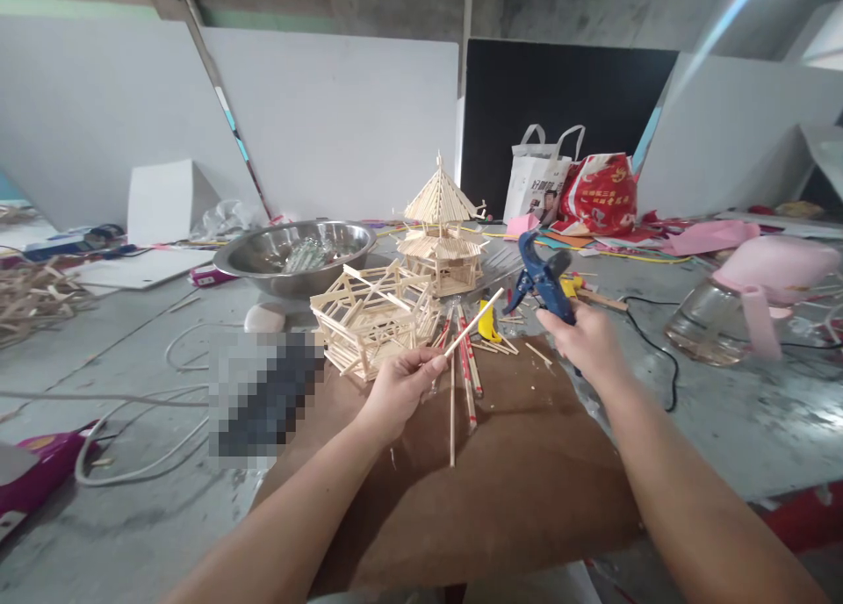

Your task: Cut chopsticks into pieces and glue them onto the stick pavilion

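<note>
Pale wood up front: one slim stick (484,316), pinched by its lower end between thumb and fingertips of the left hand (405,384), slanting up and right over the brown board (527,499). And over on the other side, right hand (586,336) raised, fingers wrapped around the handles of a blue cutter (543,275), its hooked head tipped toward the stick's far end, just beside it; hard to tell how far apart the blades. Straight below the left hand, a loose stick (452,428) flat on the board, red-marked sticks (471,367) fanned out next to it, and a bright yellow piece (487,321) just beyond. Close behind the left hand, an open lattice frame (369,319) of the same pale wood; behind that, a pavilion model (441,209) with a pointed roof, upright. Off to the left, a wide steel bowl (290,281). Out to the right, a clear jug (708,323) with a pink top, and farther back, side by side, a white bag (527,183) and a red bag (602,196).
</note>
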`<state>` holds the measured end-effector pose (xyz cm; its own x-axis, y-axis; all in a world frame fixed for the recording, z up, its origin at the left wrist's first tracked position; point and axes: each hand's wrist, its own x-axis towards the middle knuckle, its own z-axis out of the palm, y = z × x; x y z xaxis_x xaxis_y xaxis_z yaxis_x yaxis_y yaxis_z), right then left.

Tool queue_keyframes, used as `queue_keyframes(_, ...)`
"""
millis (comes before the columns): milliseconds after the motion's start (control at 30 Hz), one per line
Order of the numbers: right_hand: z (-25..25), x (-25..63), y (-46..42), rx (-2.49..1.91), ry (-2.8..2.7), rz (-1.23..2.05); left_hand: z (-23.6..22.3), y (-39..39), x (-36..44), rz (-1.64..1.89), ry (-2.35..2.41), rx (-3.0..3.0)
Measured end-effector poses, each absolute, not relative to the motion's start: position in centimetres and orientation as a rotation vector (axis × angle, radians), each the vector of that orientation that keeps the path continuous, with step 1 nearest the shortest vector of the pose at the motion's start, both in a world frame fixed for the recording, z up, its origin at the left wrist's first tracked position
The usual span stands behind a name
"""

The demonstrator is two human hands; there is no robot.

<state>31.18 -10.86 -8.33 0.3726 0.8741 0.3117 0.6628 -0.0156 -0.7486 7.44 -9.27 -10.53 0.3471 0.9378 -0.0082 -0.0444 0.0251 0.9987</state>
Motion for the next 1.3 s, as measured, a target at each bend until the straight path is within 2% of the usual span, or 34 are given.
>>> queue_keyframes(133,-8.3,30.8,-11.2,-1.224,-1.154,0.982,-10.8,-9.2,7.3,0.966,0.874,1.291)
queue_keyframes(367,-9.3,29.3,-10.6,-0.896,-1.009,1.365,-10.7,-9.4,7.6,0.858,0.966,1.324)
queue_keyframes(767,-10.0,28.3,-10.6,-0.927,-0.993,1.278,-10.5,-8.9,7.0,0.951,0.879,1.299)
queue_keyframes(900,-10.3,27.6,-10.7,-0.808,-1.056,1.296,-10.5,-9.1,7.2,0.957,0.877,1.302)
queue_keyframes(1133,-10.4,26.7,-11.8,-0.72,-1.212,1.37,-10.5,-9.6,7.7,0.88,0.868,1.281)
queue_keyframes(1300,-9.7,26.4,-11.8,-0.687,-1.22,1.246,-10.6,-9.9,8.2,0.829,0.828,1.291)
